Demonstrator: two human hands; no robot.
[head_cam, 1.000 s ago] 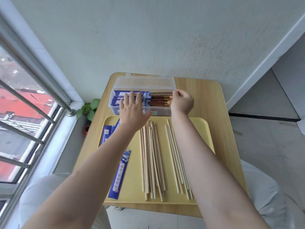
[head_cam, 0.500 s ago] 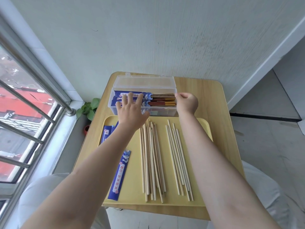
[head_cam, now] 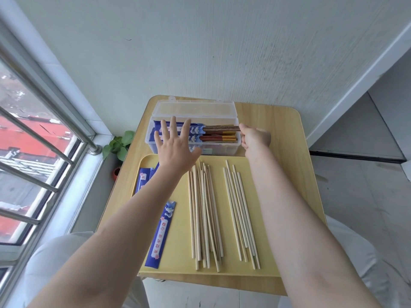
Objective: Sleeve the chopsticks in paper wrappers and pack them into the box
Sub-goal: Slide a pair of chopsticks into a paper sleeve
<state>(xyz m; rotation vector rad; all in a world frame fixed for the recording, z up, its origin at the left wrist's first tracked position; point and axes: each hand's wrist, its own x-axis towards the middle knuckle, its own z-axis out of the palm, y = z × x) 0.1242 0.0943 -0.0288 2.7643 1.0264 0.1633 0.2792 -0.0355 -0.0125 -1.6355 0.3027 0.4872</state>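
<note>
Sleeved chopsticks (head_cam: 219, 128) in box (head_cam: 231, 150), ends at right grip (head_cam: 255, 137).

Pale textured wall (head_cam: 222, 47), barred window (head_cam: 33, 141) at left, wooden table (head_cam: 278, 130), grey floor (head_cam: 367, 207)

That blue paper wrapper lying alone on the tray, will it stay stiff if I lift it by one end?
The blue paper wrapper looks flat, thin and empty, so it will probably droop. It seems very light and may slide on the smooth yellow tray.

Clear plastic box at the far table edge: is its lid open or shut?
Open. The clear plastic box has its lid swung back toward the wall, and sleeved chopsticks lie exposed inside.
</note>
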